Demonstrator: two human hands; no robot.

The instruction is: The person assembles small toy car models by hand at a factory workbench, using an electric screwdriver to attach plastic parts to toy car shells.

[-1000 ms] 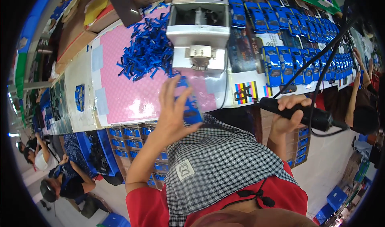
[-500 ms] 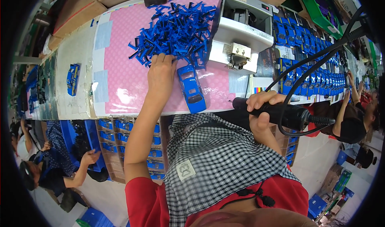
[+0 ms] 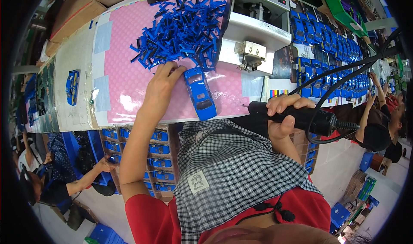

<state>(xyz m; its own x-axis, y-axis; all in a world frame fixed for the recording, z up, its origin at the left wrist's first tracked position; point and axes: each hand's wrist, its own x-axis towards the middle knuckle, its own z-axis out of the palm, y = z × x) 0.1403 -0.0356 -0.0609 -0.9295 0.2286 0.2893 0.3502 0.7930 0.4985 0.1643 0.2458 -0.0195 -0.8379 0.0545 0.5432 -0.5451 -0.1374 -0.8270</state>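
Gripping the black electric screwdriver [image 3: 304, 118] — fingers clamped round its body — is the right hand [image 3: 287, 114]. The left hand [image 3: 160, 87] is at the near edge of the heap of blue plastic parts [image 3: 180, 33], fingers bent; can't tell whether they pinch anything. Just beside it, the blue toy car [image 3: 200, 96] lies on the pink-covered surface [image 3: 129, 82].

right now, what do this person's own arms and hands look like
The left hand and right hand are bare, with no glove, ring or watch visible. A plain red short sleeve covers the left upper arm. The same red shows at the right shoulder, where a black-and-white checked apron hides the sleeve's edge.
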